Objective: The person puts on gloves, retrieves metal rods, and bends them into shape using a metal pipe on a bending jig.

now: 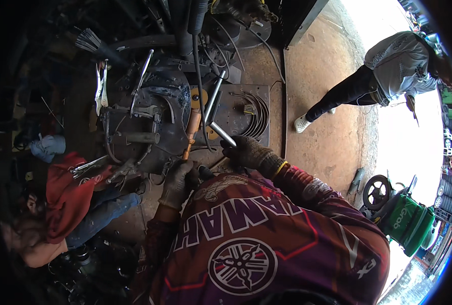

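Two gloved hands meet over a cluttered steel workbench in the single head view, which we read from the lower edge upward. Our left hand is closed around the dark grip of a tool whose orange barrel points up toward the bench, apparently held low for control. Our right hand grasps the near end of a bent chrome tube, which rests at an angle on the bench plate, probably steadied there so the tool can reach it. Curved rods lie just beside the tube on the plate. Locking pliers rest on dark metal parts to the left. We note a seated person in a red top at the left, and another person in grey standing well apart at the right.
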Motion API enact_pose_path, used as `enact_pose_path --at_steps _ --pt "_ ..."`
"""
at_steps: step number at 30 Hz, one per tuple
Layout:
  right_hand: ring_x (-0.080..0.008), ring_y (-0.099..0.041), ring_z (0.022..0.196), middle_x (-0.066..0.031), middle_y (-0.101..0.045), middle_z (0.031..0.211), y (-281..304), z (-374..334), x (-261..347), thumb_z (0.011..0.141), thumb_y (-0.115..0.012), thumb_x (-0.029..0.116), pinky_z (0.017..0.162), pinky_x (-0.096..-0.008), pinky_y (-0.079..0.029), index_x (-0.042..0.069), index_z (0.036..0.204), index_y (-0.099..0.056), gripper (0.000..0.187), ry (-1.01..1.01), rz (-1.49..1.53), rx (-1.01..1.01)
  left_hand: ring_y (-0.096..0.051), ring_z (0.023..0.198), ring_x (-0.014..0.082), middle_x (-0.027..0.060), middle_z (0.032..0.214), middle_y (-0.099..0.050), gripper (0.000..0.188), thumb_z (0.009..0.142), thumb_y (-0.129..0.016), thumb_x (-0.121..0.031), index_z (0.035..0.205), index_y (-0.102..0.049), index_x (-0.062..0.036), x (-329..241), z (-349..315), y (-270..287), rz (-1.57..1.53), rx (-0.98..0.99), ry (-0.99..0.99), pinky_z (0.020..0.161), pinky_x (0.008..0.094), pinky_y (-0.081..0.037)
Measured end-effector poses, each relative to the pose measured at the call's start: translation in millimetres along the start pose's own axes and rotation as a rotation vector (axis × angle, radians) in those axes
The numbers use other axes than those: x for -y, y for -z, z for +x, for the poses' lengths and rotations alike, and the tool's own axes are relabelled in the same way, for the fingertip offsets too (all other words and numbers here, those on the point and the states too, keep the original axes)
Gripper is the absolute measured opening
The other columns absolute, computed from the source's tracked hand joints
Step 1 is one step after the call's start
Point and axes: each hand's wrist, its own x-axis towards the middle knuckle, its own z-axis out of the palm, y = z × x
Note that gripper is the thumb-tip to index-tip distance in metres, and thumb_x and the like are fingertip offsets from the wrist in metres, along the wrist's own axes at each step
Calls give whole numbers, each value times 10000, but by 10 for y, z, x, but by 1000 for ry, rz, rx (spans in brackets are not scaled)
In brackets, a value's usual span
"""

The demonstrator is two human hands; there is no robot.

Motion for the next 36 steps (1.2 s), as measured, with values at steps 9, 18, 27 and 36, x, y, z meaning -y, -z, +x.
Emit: enact_pose_path --at_steps 9,18,27,36 --pt "-262 -713 915 -169 -727 952 -267 511 852 900 -696 251 811 -367 -551 15 1127 -681 328 567 -285 236 -673 923 277 147 976 -682 285 854 -710 -139 1119 -667 -42 211 219 -267 791 182 -723 812 342 -530" --pt "-229 -718 887 -138 -728 985 202 136 588 948 -670 225 770 -350 -561 14 1168 -670 305 357 -293 242 -678 962 156 73 1046 -709 259 957 -656 -199 1123 -668 -1 -15 105 -335 592 433 -162 847 311 -545" --pt "-190 -685 773 -129 -709 872 473 480 516 948 -648 270 676 -352 -536 7 1110 -673 310 69 -26 -39 -707 837 201 108 904 -712 219 960 -643 -213 1023 -696 -10 -528 103 -314 987 175 -484 753 340 -554" --pt "-389 -691 927 -222 -711 939 298 950 867 934 -622 373 800 -459 -540 28 1067 -692 376 281 -330 -163 -701 808 272 100 955 -688 239 906 -660 -233 1083 -685 -74 -644 337 -547 1299 -5 -792 731 381 -568"
